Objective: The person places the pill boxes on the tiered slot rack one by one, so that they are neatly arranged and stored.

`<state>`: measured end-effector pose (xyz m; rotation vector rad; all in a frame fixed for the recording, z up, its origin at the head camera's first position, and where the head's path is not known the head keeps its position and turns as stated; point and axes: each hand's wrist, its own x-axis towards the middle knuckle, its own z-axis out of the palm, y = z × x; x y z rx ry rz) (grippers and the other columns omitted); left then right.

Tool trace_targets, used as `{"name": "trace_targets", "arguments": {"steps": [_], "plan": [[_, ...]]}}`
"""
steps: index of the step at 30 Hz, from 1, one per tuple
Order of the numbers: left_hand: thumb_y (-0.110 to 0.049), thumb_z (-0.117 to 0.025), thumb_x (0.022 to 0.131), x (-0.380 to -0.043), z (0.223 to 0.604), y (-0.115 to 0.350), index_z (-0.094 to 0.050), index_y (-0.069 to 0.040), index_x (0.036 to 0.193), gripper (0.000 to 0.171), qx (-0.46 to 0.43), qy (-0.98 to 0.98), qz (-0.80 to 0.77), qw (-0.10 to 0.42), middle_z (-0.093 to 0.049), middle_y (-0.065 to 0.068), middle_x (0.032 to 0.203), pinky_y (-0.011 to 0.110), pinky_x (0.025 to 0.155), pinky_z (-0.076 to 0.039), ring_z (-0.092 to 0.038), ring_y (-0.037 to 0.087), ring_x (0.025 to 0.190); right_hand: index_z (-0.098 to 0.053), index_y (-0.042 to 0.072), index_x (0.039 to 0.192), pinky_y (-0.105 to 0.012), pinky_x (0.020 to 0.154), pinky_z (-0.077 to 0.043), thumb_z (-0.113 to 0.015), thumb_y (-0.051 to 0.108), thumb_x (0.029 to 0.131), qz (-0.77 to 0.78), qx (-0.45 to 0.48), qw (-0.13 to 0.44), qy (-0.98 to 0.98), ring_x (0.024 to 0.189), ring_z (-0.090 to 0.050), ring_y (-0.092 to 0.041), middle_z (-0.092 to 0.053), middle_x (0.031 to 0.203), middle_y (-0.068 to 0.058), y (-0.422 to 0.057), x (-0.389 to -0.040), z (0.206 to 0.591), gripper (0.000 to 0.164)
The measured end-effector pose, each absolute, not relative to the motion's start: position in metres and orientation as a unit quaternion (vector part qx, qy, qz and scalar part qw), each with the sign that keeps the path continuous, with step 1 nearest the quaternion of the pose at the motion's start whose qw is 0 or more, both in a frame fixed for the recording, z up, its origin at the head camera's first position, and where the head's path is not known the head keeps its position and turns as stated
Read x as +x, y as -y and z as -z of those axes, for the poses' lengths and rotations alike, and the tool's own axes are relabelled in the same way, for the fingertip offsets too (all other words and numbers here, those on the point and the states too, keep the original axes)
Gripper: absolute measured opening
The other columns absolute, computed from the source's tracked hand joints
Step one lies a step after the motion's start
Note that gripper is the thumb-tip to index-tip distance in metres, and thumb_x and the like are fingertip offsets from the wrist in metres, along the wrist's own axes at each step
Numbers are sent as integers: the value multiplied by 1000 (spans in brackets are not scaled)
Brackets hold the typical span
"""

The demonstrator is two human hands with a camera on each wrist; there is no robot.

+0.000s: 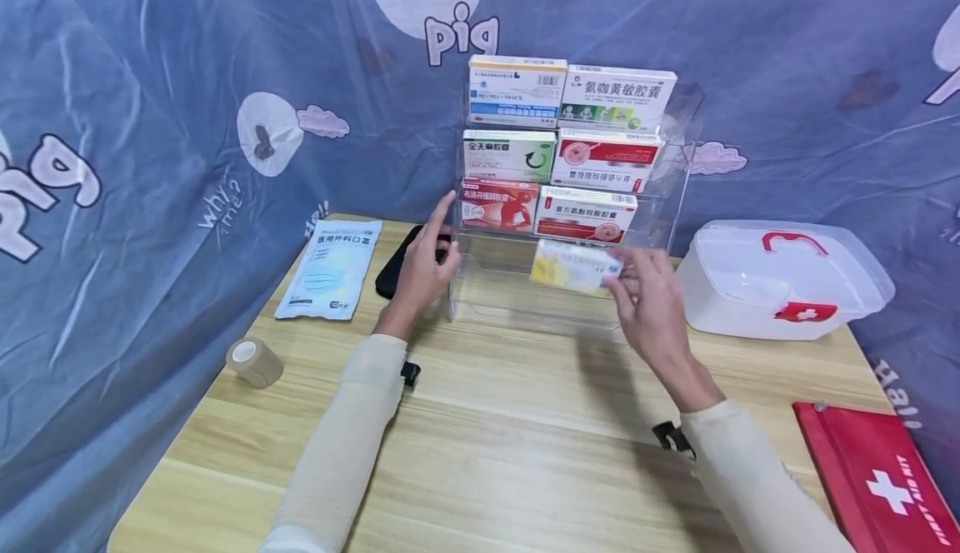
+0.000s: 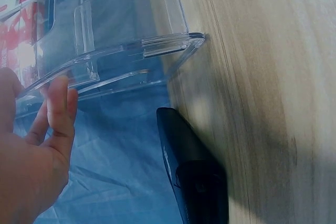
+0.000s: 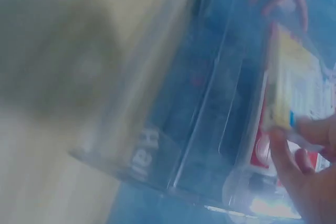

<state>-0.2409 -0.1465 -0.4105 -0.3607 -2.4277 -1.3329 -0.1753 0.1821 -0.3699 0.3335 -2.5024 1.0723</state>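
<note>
My right hand (image 1: pixel 654 307) pinches one end of a yellow-and-white medicine box (image 1: pixel 570 267) between thumb and fingers. The box is tilted, slightly blurred, in front of the lower part of a clear display rack (image 1: pixel 491 282). My left hand (image 1: pixel 423 271), fingers fairly straight, rests against the rack's left side; in the left wrist view its fingertips (image 2: pixel 59 90) lie at the clear panel's edge. Above the held box, the rack carries rows of medicine boxes, among them a red box (image 1: pixel 498 205), a green-and-white box (image 1: pixel 508 156) and a red-and-white box (image 1: pixel 585 216).
Left of the rack lie a black case (image 1: pixel 393 266), a blue mask packet (image 1: pixel 330 270) and a tan tape roll (image 1: pixel 255 363). A white lidded box (image 1: pixel 735 299) with a red handle stands at right, with a red first aid pouch (image 1: pixel 862 461) nearer on the wooden table (image 1: pixel 480 453).
</note>
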Motion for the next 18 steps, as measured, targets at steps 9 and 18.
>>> {"name": "trace_targets", "arguments": {"steps": [9, 18], "plan": [[-3, -57, 100, -241, 411, 146, -29, -37, 171, 83, -131, 854, 474, 168, -57, 17, 156, 44, 91, -63, -72, 32, 117, -72, 2, 126, -36, 83, -61, -69, -9, 97, -337, 116, 286, 890, 96, -69, -38, -55, 116, -27, -176, -207, 391, 32], [-3, -57, 100, -242, 411, 147, -29, -38, 171, 84, -125, 855, 475, 168, -61, 18, 149, 43, 91, -62, -72, 32, 115, -71, 3, 129, -54, 88, -59, -70, -4, 98, -338, 109, 234, 905, 102, -69, -41, -58, 119, -25, -152, -215, 408, 32]]}}
